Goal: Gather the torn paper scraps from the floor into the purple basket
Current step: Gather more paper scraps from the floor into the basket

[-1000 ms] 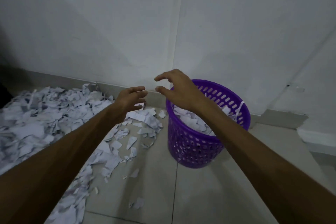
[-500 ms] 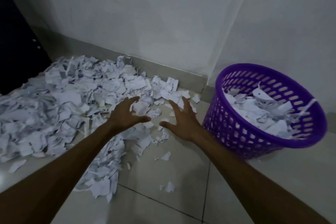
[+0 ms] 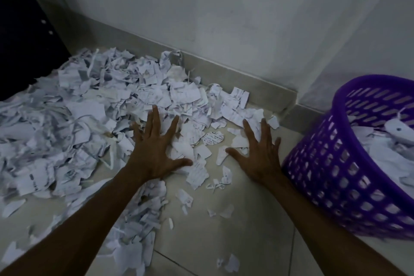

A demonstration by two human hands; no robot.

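Pale floor tiles (image 3: pixel 224 242) lie under a heap of paper scraps (image 3: pixel 89 119) as the left hand (image 3: pixel 154 152) and right hand (image 3: pixel 259 157), grip spread flat, should sweep together before lifting toward the basket (image 3: pixel 336 175) just right.

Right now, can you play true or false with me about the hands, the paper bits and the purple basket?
1. Both hands are spread flat with straight fingers. True: the left hand and right hand lie open, palms down.
2. The purple basket is empty. False: white scraps already lie inside it.
3. The basket stands to the right of the right hand. True.
4. The right hand is squeezing a fistful of paper. False: it holds nothing.
5. The big heap of torn paper scraps lies on the left of the floor. True.
6. The left hand is inside the basket. False: it rests at the heap's edge.
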